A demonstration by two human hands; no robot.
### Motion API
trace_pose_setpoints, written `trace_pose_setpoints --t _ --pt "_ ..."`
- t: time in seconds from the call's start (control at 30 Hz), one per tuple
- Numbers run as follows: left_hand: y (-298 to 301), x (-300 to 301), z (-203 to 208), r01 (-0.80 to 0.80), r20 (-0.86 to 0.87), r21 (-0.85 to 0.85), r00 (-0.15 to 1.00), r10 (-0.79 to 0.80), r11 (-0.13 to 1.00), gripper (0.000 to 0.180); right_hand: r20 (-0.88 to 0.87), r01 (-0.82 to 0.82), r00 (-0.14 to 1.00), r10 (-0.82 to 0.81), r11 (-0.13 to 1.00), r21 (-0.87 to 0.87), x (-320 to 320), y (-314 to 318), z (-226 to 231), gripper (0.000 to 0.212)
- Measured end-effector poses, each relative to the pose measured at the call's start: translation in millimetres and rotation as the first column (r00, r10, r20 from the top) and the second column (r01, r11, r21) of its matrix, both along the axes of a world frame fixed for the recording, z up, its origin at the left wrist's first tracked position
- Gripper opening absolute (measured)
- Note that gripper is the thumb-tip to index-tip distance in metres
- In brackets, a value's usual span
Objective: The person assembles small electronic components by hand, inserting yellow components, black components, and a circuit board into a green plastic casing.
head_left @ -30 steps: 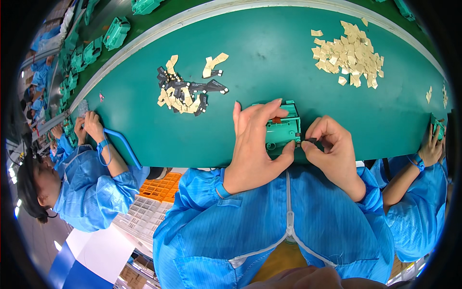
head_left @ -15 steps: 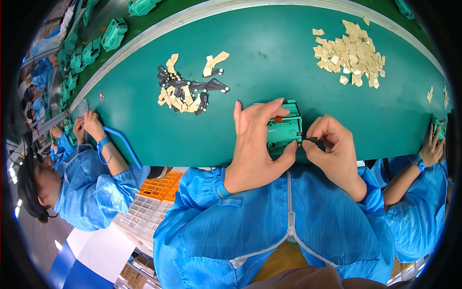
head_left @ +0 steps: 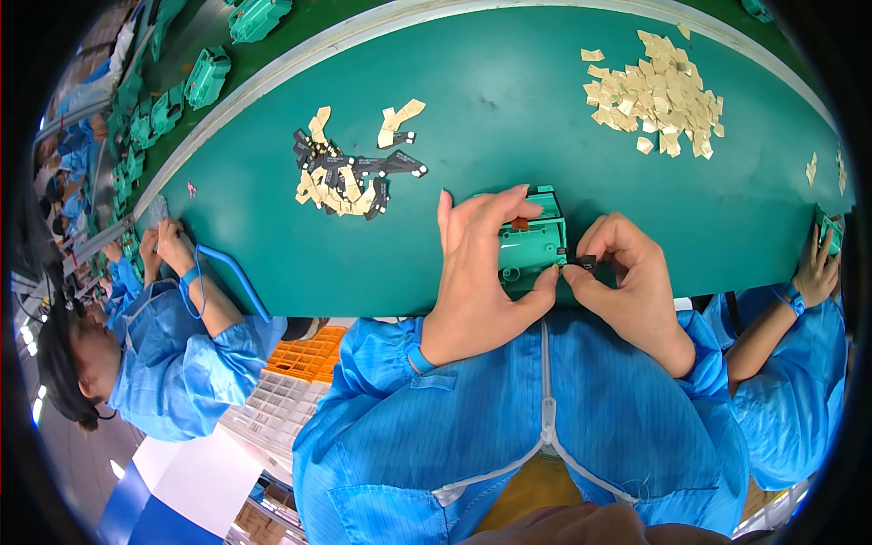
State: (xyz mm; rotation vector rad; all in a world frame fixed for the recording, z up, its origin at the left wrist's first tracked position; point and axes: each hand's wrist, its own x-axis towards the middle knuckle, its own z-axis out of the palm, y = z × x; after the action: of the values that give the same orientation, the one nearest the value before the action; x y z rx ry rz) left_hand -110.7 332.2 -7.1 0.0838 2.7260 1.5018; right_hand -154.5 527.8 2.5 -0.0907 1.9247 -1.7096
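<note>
1. The green case (head_left: 536, 243) is at the near side of the bench (head_left: 495, 145).
2. At its eight o'clock, the left hand (head_left: 477, 286), half curled, holds it with thumb and fingers.
3. At its four o'clock, the right hand (head_left: 629, 283), almost closed, pinches a small black strip (head_left: 586, 262) beside the case.
4. Farther, a heap of black strips (head_left: 338, 163) lies at ten o'clock, and cream pieces (head_left: 658, 98) at one o'clock.

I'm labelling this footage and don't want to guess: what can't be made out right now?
In the head view:
Green housing: left part hidden by left grip.
Black strip: partly hidden by right grip.
Cream pile: lower pieces covered by upper ones.
Markings on black pieces: too small.
</note>
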Motion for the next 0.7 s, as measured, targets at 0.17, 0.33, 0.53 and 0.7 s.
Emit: trace_pose_setpoints --t 0.17,0.33,0.53,0.7 --pt "0.2 1.3 1.0 0.004 0.014 -0.011 1.0 -0.004 1.0 0.085 0.024 -0.02 1.0 0.019 0.999 0.042 -2.3 1.8 3.8 0.02" --pt "0.1 1.0 3.5 -0.001 0.022 -0.016 1.0 0.001 1.0 0.085 -0.018 -0.046 0.999 0.048 0.994 0.1 -5.1 2.2 7.2 0.021" --pt "-2.2 -3.1 12.5 0.055 0.031 -0.091 0.998 -0.053 0.994 0.088 -0.007 -0.057 0.998 0.058 0.992 0.115 -7.9 2.7 10.2 0.022" --pt "-4.1 -8.0 24.3 0.147 0.065 -0.188 0.988 -0.137 0.971 0.098 0.04 -0.114 0.993 0.11 0.986 0.123 -12.1 6.6 11.1 0.02"
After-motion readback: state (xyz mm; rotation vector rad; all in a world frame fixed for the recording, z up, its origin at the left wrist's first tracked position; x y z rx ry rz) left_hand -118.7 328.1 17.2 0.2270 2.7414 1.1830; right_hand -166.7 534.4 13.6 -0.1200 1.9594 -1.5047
